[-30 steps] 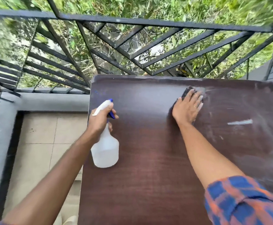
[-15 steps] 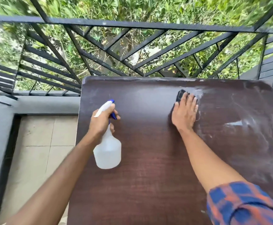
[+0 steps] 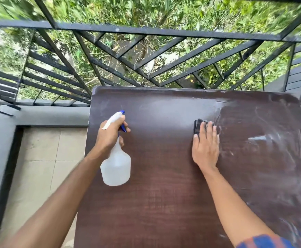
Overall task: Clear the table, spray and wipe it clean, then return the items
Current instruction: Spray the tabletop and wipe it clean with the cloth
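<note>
A small dark cloth (image 3: 198, 124) lies on the far middle of the dark brown wooden worktop (image 3: 164, 203). The right hand (image 3: 206, 146) presses it with flat, straight fingers (image 3: 202, 130). To the left, the left hand (image 3: 109, 136) grips a clear plastic spray bottle (image 3: 116, 170).

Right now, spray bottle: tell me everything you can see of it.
The spray bottle has a translucent white plastic body, a white spray head with a blue nozzle tip and a blue trigger. The left hand grips its neck just under the head. It is roughly upright, nozzle pointing away from the person, over the left side of the dark brown table. Whether its base touches the tabletop, and how full it is, I cannot tell.
</note>
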{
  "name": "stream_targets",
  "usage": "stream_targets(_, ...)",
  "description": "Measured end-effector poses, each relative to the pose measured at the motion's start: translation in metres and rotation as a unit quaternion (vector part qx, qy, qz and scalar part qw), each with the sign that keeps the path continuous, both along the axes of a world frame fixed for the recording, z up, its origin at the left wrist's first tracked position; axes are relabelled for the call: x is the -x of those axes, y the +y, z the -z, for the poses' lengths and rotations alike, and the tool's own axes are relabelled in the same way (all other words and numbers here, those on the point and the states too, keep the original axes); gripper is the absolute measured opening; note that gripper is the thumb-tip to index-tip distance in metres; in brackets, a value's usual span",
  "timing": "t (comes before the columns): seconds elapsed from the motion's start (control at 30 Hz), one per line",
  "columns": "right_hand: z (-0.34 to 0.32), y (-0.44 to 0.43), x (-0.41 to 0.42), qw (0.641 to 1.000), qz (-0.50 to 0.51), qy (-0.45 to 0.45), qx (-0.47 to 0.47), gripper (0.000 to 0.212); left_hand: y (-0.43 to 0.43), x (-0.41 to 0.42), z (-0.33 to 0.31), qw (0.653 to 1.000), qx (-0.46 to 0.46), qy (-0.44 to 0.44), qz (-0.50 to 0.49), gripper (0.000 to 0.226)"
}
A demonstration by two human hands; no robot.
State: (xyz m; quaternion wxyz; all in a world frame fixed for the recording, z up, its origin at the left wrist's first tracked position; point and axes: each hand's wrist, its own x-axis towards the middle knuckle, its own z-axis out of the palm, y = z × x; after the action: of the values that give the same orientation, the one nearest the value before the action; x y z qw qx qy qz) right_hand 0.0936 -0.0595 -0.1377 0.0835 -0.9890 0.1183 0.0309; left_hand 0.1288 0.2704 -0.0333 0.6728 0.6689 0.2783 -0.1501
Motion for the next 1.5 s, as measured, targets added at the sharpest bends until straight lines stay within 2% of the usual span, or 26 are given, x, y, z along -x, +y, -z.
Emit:
stream_targets(0.13, -0.006, 0.023, -0.032, 0.994, 0.102, 0.006, -0.03, 0.062, -0.004, -0.001, -0.006, 1.0, -0.009, -0.007, 0.004, 0.036)
stream_targets(0.17, -0.007, 0.036, -0.032, 0.996, 0.078, 0.008, -0.033, 0.061, -0.005, -0.001, -0.007, 1.0, -0.013, -0.007, 0.005, 0.037)
stream_targets(0.27, 0.001, 0.055, -0.014, 0.994, -0.113, 0.007, 0.001, 0.059, -0.005, -0.002, -0.005, 1.0, -0.014, -0.003, 0.0, 0.036)
stream_targets(0.33, 0.002, 0.042, -0.014, 0.989, -0.146, 0.001, -0.018, 0.059, -0.003, -0.003, -0.002, 1.0, -0.014, -0.002, -0.005, 0.035)
stream_targets(0.47, 0.001, 0.016, -0.052, 1.0, -0.025, -0.012, -0.011, 0.06, 0.009, -0.01, 0.003, 1.0, -0.006, -0.005, -0.029, 0.031)
stream_targets(0.6, -0.005, 0.017, -0.116, 0.995, 0.101, -0.013, -0.019, 0.06, 0.027, -0.021, 0.008, 0.999, -0.012, -0.006, -0.042, 0.031)
stream_targets(0.73, -0.005, 0.038, -0.157, 0.989, 0.149, -0.006, -0.011, 0.062, 0.049, -0.03, 0.012, 0.998, -0.007, 0.0, -0.063, 0.03)
stream_targets(0.83, -0.004, 0.063, -0.169, 0.989, 0.148, -0.013, -0.006, 0.062, 0.064, -0.033, 0.014, 0.997, -0.005, -0.002, -0.071, 0.029)
stream_targets(0.93, -0.003, 0.111, -0.177, 0.996, 0.093, -0.017, -0.009, 0.061, 0.078, -0.035, 0.016, 0.997, 0.002, 0.003, -0.075, 0.029)
stream_targets(1.03, -0.001, 0.19, -0.181, 1.0, -0.015, -0.013, -0.018, 0.06, 0.094, -0.038, 0.016, 0.997, 0.004, 0.005, -0.083, 0.028)
stream_targets(1.23, -0.005, 0.34, -0.171, 0.979, -0.201, 0.002, -0.039, 0.061, 0.124, -0.034, 0.018, 0.995, 0.01, -0.015, -0.098, 0.029)
stream_targets(1.33, -0.006, 0.375, -0.172, 0.963, -0.266, 0.024, -0.035, 0.06, 0.14, -0.027, 0.018, 0.993, 0.012, -0.028, -0.115, 0.032)
stream_targets(1.5, -0.011, 0.377, -0.159, 0.938, -0.346, 0.032, -0.014, 0.058, 0.154, -0.013, 0.018, 0.99, 0.008, -0.029, -0.138, 0.03)
